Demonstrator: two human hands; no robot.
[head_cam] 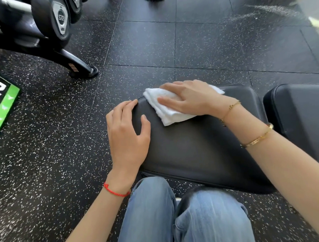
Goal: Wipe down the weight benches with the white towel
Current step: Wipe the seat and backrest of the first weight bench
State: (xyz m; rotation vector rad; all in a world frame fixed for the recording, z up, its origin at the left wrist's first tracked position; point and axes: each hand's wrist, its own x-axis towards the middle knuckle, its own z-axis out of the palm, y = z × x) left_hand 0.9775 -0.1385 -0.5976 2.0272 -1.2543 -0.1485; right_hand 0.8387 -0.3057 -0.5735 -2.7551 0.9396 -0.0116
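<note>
A black padded bench seat (pixel 192 148) fills the middle of the view. A folded white towel (pixel 165 111) lies on its far left corner. My right hand (pixel 188 98) presses flat on the towel with straight fingers. On the seat's left edge rests my left hand (pixel 126 133), fingers relaxed and thumb on the pad, holding nothing. A second black pad (pixel 297 112) of the bench adjoins on the right.
A dumbbell rack (pixel 49 43) with heavy dumbbells stands at the upper left, its foot reaching toward the bench. A green and black box (pixel 2 104) sits at the left edge. Speckled black rubber floor (pixel 206 43) surrounds the bench. My knees in jeans (pixel 176 210) are below the seat.
</note>
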